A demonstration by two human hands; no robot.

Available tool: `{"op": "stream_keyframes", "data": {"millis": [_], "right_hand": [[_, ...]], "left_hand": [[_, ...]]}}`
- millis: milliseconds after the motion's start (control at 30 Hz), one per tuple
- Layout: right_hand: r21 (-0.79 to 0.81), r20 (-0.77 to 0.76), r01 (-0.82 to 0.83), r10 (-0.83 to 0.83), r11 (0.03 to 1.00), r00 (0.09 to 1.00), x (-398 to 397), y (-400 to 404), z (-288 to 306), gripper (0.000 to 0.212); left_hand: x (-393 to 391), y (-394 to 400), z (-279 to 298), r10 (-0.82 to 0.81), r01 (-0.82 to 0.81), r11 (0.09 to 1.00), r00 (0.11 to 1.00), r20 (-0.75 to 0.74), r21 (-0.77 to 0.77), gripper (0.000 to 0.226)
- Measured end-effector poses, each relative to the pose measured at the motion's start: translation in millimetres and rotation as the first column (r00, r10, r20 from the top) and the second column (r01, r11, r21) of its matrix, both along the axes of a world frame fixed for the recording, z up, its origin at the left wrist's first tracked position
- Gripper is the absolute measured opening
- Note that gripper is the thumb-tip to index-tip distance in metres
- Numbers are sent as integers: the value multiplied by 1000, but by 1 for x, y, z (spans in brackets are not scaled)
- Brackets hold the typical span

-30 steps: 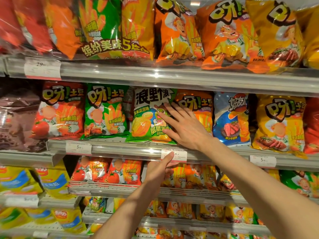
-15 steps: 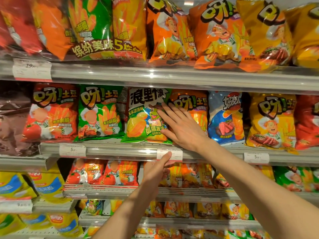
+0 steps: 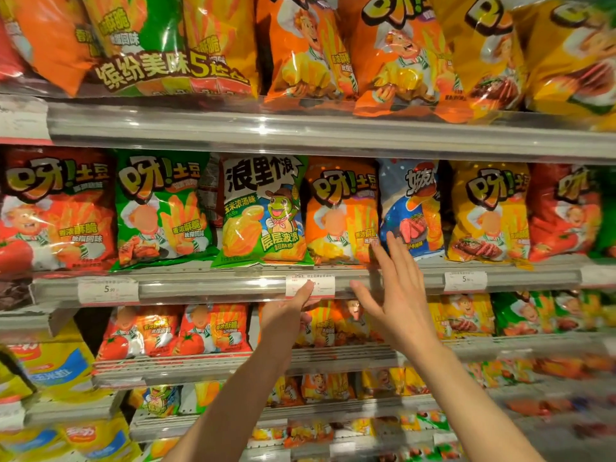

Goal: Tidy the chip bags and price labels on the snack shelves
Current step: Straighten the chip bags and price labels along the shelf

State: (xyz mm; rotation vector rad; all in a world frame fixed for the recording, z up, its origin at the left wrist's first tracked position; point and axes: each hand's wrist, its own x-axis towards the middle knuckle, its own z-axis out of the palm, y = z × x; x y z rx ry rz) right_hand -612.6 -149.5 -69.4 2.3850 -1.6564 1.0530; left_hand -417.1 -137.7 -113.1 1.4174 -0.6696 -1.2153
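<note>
A row of chip bags stands on the middle shelf: a red bag (image 3: 56, 208), a green bag (image 3: 160, 208), a white-and-green corn bag (image 3: 263, 211), an orange bag (image 3: 341, 211), a blue bag (image 3: 411, 208) and a yellow bag (image 3: 488, 211). A white price label (image 3: 321, 283) sits in the shelf rail (image 3: 206, 290) below the corn bag. My left hand (image 3: 286, 315) touches that label's lower left with a finger. My right hand (image 3: 396, 295) is open with fingers spread, hovering in front of the rail, fingertips near the bottom of the orange and blue bags.
Two more price labels (image 3: 108, 290) (image 3: 465, 281) sit in the same rail. Large orange and yellow bags (image 3: 393, 51) fill the top shelf. Lower shelves hold small tomato-flavour bags (image 3: 173, 331) and yellow bags (image 3: 56, 365) at the lower left.
My right hand has left the corn and orange bags and moved down and right, off the bags. My left hand stays at the price label.
</note>
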Motion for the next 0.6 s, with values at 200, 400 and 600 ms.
{"op": "stream_keyframes", "data": {"millis": [200, 400, 600], "right_hand": [[196, 247, 76, -124, 978, 961, -12, 51, -44, 78], [385, 385, 50, -210, 922, 899, -43, 66, -66, 75], [471, 398, 10, -222, 882, 890, -100, 67, -75, 72]], "left_hand": [[-1, 1, -1, 23, -12, 994, 994, 104, -108, 43], [-21, 21, -20, 41, 54, 965, 935, 353, -257, 38], [-77, 56, -44, -184, 298, 948, 798, 575, -110, 28]]}}
